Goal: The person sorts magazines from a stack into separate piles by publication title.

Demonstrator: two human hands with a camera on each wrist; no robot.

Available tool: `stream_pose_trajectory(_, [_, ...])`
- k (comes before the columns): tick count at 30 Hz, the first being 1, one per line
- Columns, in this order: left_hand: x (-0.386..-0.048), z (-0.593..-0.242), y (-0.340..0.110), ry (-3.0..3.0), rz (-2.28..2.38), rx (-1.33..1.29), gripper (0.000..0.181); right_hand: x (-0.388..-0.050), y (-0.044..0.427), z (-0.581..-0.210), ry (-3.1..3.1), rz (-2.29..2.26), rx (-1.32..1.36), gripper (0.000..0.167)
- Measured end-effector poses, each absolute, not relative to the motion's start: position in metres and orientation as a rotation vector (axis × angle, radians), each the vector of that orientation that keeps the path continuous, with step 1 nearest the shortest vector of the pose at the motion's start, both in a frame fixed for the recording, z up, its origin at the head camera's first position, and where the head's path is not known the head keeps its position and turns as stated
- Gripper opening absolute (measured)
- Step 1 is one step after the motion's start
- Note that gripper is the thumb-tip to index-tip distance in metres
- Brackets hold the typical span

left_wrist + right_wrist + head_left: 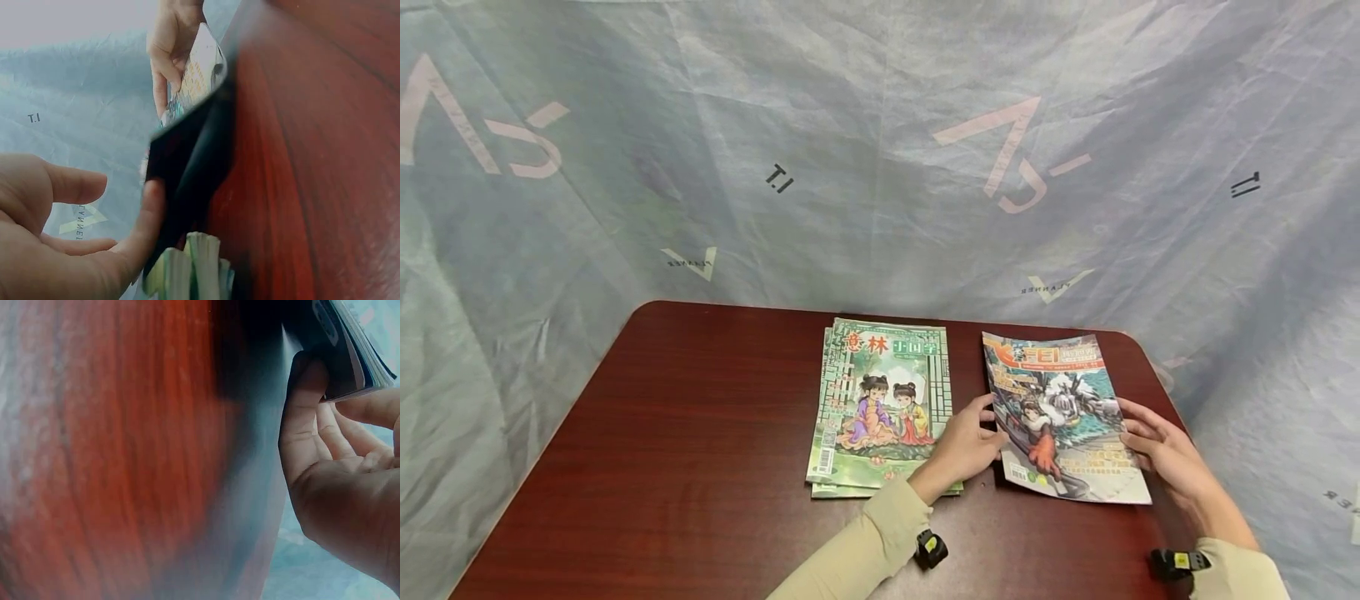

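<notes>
A magazine [1052,408] with an orange title and a sea scene slants above the right part of the table, its cover facing up. The right hand [1176,467] grips its right edge; in the right wrist view, fingers [306,403] and thumb lie around the thick page edges [369,369]. At the left edge, the left hand [964,446] touches the magazine, and the left wrist view has one digit [150,203] against its dark side, the others spread apart. Beside the left hand lies a stack of green magazines [887,400], slightly misaligned, the top one showing two drawn figures.
The dark red table [700,417] has rounded back corners. A grey printed cloth [865,150] hangs behind it and at both sides. Both wrists wear black straps with small devices, below the beige sleeves' cuffs.
</notes>
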State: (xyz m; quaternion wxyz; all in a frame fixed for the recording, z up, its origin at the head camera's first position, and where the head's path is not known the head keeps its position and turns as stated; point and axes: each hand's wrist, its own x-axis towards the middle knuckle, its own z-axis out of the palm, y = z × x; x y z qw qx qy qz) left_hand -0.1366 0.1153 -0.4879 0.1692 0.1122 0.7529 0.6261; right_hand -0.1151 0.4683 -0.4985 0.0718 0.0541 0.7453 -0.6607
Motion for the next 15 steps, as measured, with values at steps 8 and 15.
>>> stream_pose_trajectory(8, [-0.1347,-0.4903,0.1138,2.159,1.763,0.343,0.066,-0.1201,0.4658,-0.4935,2.515,-1.658,0.308,0.043])
stream_pose_trajectory(15, [-0.1328,-0.4923,0.1162,2.213,1.706,0.376,0.067,-0.1184,0.4641,-0.4930,2.632,-1.547,0.302,0.053])
